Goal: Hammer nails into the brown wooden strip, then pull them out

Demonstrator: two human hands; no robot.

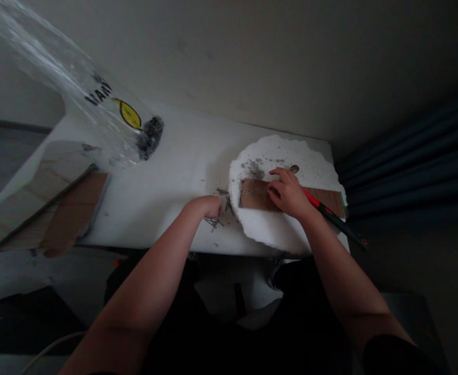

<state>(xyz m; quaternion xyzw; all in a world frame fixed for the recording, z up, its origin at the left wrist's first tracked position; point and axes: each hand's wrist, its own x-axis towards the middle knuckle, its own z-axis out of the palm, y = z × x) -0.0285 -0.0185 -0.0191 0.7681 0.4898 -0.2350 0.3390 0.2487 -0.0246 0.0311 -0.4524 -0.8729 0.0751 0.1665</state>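
My left hand (212,206) is down on the white table, its fingers curled closed at a small scatter of thin nails (213,223). Whatever it grips is hidden. My right hand (289,194) rests over a brown wooden board (254,195), one finger stretched out and the others drawn together with the thumb. I cannot make out what is between those fingertips. Small dark specks dot the board's left part. Beneath the board is a round white slab (268,229) with a ragged edge. A tool with a red and black handle (342,225) lies across the board beside my right wrist.
Clear plastic wrap (107,117) with dark lettering and a yellow mark stretches over the back left of the white table (174,156). Brown and pale boards (76,208) lie at the left. A small round metallic thing (294,169) sits on the slab. Dark curtains (408,177) hang at the right.
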